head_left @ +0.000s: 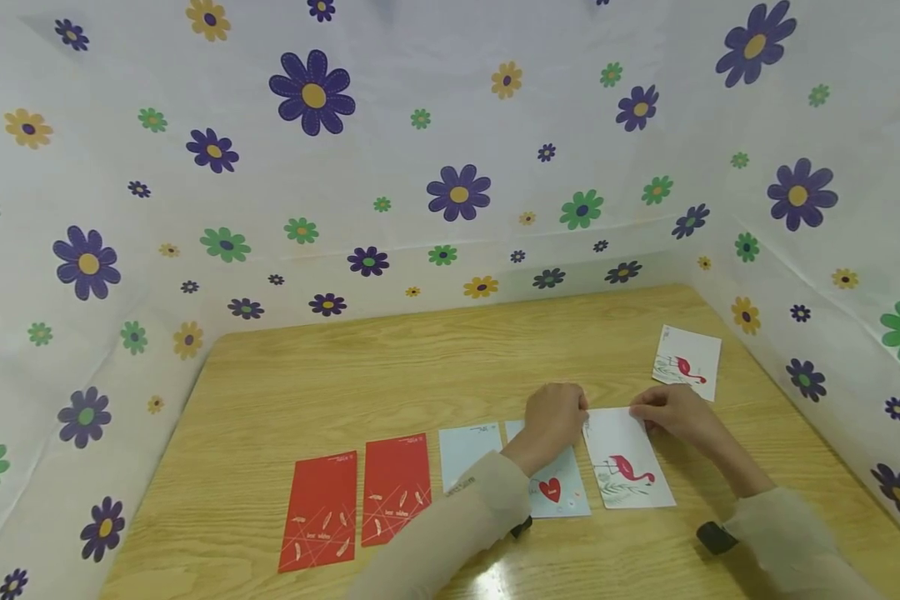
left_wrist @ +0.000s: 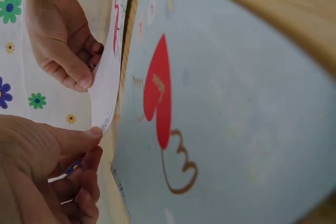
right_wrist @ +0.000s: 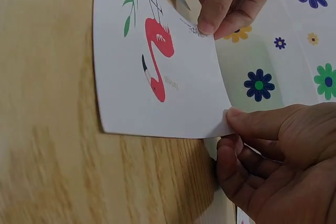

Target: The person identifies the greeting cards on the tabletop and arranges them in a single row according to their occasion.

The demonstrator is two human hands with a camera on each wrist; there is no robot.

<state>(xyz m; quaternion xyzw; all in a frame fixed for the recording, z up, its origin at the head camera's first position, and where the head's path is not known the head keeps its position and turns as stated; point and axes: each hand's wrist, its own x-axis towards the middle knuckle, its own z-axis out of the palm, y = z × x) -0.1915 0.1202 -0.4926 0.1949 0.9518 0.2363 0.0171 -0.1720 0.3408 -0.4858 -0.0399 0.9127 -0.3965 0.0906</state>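
A white card with a red flamingo (head_left: 624,458) is held between both hands by its far corners. My left hand (head_left: 557,417) pinches the far left corner between thumb and fingers. At the far right corner, my right hand (head_left: 675,412) grips the card with its thumb on top. In the right wrist view the flamingo card (right_wrist: 194,98) bends slightly, its far edge raised. Just left of it lies a light blue card with a red heart (head_left: 549,490), partly hidden by my left hand and forearm.
Another light blue card (head_left: 461,450) lies further left, partly under my left sleeve. Two red cards (head_left: 321,492) continue the row leftward. A second flamingo card (head_left: 690,358) lies at the back right of the wooden table (head_left: 330,358). Flower-printed white cloth (head_left: 390,167) walls the table's back and sides.
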